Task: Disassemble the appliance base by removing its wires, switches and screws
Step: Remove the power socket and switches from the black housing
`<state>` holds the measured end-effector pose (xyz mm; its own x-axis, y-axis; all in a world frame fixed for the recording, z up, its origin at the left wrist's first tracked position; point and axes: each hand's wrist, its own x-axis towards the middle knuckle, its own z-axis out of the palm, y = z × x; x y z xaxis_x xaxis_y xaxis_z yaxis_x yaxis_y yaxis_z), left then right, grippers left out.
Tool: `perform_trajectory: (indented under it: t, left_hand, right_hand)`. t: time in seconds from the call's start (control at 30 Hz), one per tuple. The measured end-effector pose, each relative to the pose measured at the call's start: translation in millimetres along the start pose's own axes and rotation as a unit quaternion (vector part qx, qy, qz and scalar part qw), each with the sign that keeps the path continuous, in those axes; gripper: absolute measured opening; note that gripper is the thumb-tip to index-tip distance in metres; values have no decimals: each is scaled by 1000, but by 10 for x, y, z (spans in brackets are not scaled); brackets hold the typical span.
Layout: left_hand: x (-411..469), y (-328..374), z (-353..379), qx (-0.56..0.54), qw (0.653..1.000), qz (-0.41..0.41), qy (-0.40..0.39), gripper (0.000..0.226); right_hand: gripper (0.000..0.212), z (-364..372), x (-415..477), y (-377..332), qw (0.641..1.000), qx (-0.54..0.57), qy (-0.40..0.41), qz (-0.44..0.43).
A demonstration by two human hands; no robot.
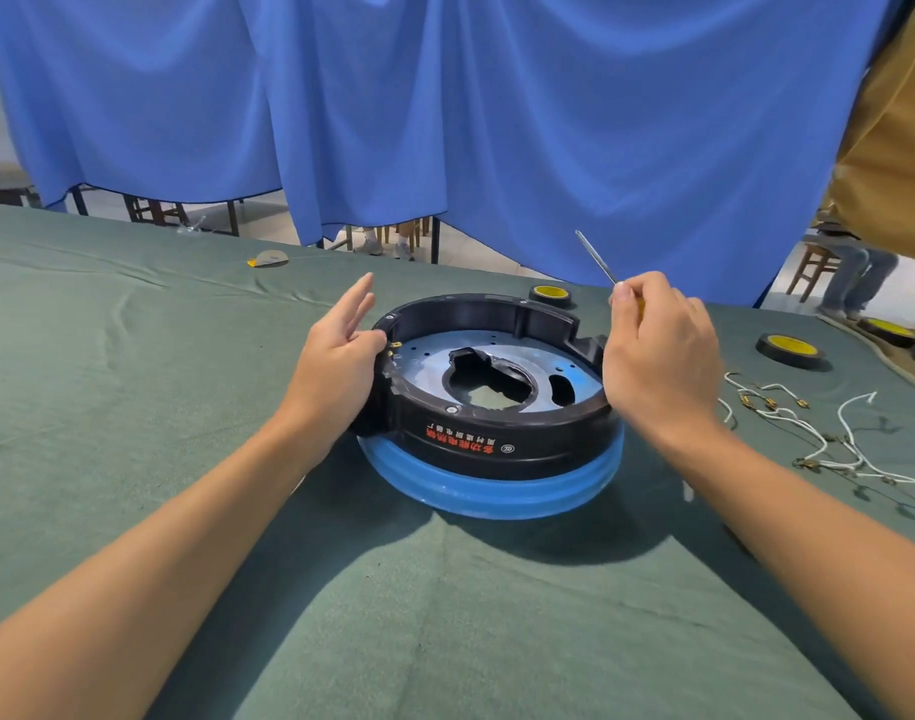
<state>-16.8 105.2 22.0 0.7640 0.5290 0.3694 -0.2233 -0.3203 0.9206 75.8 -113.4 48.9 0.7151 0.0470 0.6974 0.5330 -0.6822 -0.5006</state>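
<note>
A: What is biggest here?

B: A blue curtain (445, 122) hangs across the back. Below it is the table (133, 407), under a green cloth.

A: And where is the base?

B: The base (497, 433) lies on the cloth in the middle, between the person's forearms. It is a black ring with red lettering on its near wall, sitting on a blue rim. Inside lies a grey metal plate (424, 356) with a ragged hole at its centre.

A: How do the hands stand?

B: They are apart, one on each side. The left hand (336, 366) rests against the ring's left wall, thumb at the edge, fingers straight and lifted. The right hand (658, 356) is at the right edge, fingers curled round a screwdriver (595, 259) whose thin shaft points up and away. Whether that hand touches the ring cannot be told.

A: Anything smaller?

B: White wires (808, 427) lie loose on the cloth to the right, apart from the base. There are two rolls of tape (790, 350), one to the right and one just behind the ring. A screw (451, 409) sits in the ring's near top edge.
</note>
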Motion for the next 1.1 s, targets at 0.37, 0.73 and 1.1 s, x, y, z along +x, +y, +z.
perform_trajectory:
  t: [0.37, 0.73, 1.1]
  left_hand:
    - [32, -57, -17, -55, 998, -30, 30, 50]
    - [-52, -56, 31, 21, 999, 41, 29, 29]
    - [5, -144, -51, 136, 984, 112, -1, 24]
  right_hand:
    - [27, -133, -362, -96, 993, 41, -81, 73]
    - [22, -37, 65, 72, 992, -64, -77, 81]
    - [23, -375, -705, -319, 938, 77, -199, -274]
